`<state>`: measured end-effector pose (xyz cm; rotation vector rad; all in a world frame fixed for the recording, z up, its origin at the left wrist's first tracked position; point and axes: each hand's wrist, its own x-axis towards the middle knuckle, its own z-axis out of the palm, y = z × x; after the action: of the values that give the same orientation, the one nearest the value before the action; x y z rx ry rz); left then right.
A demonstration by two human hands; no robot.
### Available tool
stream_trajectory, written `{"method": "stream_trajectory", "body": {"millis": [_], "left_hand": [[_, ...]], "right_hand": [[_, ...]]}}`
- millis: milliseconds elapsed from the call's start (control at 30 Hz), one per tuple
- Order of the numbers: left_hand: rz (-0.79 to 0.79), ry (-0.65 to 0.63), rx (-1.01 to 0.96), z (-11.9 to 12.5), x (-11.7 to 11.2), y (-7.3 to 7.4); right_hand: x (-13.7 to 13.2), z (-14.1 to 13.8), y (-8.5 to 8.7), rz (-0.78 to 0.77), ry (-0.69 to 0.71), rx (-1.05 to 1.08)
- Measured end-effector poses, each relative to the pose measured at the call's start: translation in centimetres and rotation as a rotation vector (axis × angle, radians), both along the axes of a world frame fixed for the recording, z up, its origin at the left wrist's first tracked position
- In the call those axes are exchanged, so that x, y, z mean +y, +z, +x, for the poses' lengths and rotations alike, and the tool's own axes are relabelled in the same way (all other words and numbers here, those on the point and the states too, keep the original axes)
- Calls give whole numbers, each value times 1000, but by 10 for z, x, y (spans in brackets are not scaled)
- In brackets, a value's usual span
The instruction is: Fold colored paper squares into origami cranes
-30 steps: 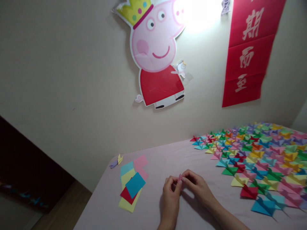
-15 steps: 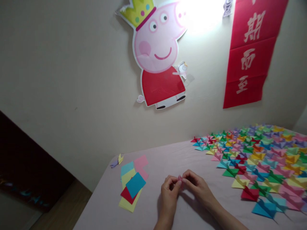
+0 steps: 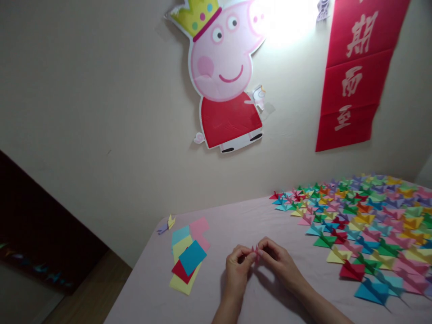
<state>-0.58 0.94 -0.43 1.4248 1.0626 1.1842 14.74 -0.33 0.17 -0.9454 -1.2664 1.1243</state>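
Between my two hands is a small pink folded paper point(image 3: 255, 253), with narrow points sticking up; much of it is hidden by the fingers. My left hand point(image 3: 239, 264) pinches its left side between thumb and fingers. On the other side, my right hand point(image 3: 276, 258) grips it the same way, fingertips close to the left ones. Both hands are held low over the table. To their left lie loose paper sheets, with a blue sheet point(image 3: 192, 258) on top of a red sheet point(image 3: 184, 272) and yellow ones.
Rows of colourful folded paper cranes point(image 3: 366, 234) cover the table's right side. A yellow and a purple folded piece point(image 3: 167, 226) sit at the far left corner of the pale pink tabletop point(image 3: 141, 288). The wall behind carries a pig cutout point(image 3: 229, 117) and a red banner point(image 3: 354, 85).
The points of the pink folded paper stand further apart and show more clearly between my fingers. My hands stay in nearly the same place; the view has shifted slightly.
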Motion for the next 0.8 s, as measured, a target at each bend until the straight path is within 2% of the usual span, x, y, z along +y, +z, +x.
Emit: {"method": "stream_trajectory", "body": {"millis": [300, 567, 800], "left_hand": [[17, 12, 3, 0, 1, 0], [57, 49, 58, 1, -1, -3], [22, 15, 81, 1, -1, -5]], "right_hand": [[1, 0, -5, 31, -13, -42], [-1, -3, -4, 97, -103, -217], [-2, -1, -2, 108, -73, -160]]}}
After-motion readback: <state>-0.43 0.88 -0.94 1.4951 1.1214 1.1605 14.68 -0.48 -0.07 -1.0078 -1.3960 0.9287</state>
